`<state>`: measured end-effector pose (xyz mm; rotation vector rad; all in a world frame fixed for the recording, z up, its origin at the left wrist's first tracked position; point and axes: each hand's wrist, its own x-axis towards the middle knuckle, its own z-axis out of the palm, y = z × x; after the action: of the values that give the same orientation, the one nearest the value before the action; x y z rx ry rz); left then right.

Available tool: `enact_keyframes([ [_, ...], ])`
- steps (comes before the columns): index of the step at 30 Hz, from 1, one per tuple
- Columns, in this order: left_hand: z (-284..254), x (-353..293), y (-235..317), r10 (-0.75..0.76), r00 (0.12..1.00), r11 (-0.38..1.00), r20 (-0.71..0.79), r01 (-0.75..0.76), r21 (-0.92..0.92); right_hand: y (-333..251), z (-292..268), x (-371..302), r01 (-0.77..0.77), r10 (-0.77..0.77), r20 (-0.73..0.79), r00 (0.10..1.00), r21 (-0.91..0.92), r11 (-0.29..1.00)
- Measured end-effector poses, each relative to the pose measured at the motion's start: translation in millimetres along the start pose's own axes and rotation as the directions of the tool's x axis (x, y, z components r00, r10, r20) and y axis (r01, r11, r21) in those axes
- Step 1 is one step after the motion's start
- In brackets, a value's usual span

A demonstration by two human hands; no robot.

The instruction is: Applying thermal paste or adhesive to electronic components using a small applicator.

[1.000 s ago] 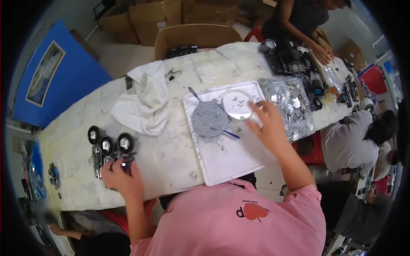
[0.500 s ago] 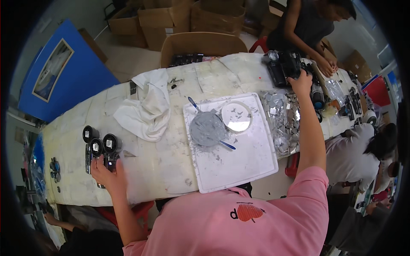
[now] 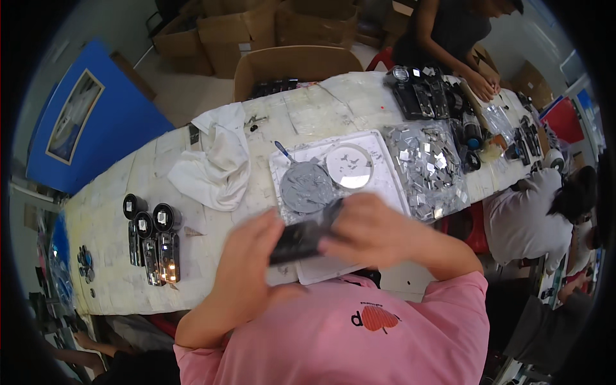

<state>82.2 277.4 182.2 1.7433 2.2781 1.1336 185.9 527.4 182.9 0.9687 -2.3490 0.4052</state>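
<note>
Over the near edge of the white tray (image 3: 405, 192), my right hand (image 3: 378, 234) grips a long black torch-like device (image 3: 296, 242), blurred by motion. My left hand (image 3: 247, 266) is at the device's other end, its fingers stretched and thumb apart; whether it touches is unclear. On the tray are a round container of grey paste (image 3: 307, 187), with a blue-handled tool (image 3: 282, 151) leaning out of it, and a white round lid (image 3: 350, 167) with grey smears. Several similar black devices with round heads (image 3: 167, 218) lie at the left of the table.
A white cloth (image 3: 215, 160) lies left of the tray. A plastic bag of small shiny square pieces (image 3: 427, 163) sits to its right, with more black devices (image 3: 420, 93) beyond. Across the table a co-worker (image 3: 443, 38) handles small parts. A cardboard box (image 3: 295, 61) stands behind.
My right hand has come back from the far right with a black device. My left hand has left the devices on the left and moved to the middle.
</note>
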Motion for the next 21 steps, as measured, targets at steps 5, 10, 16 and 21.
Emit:
enact_keyframes([
  [5, 17.6, 0.4, -4.1, -0.208, 0.913, 0.91, 0.351, 0.312, -0.272, -27.9, 29.2, -11.9, 0.055, -0.054, -0.048, 0.997, 0.027, 0.998],
  [10, 36.3, -24.1, -29.3, -0.225, 0.84, 0.254, 0.495, 0.541, -0.802, -26.0, 5.9, -1.7, -0.144, 0.128, 0.104, 0.986, 0.159, 0.977],
  [16, 33.5, -68.7, -70.0, -0.189, 0.967, -0.612, 0.168, 0.018, -0.79, 40.5, -41.9, -124.2, -0.941, 0.848, -0.419, 0.325, -0.232, 0.246],
  [21, 31.6, -79.3, -87.6, -0.224, 0.946, -0.586, 0.233, 0.06, -0.808, 48.8, -40.4, -177.0, -0.951, 0.981, -0.134, 0.138, -0.296, 0.093],
])
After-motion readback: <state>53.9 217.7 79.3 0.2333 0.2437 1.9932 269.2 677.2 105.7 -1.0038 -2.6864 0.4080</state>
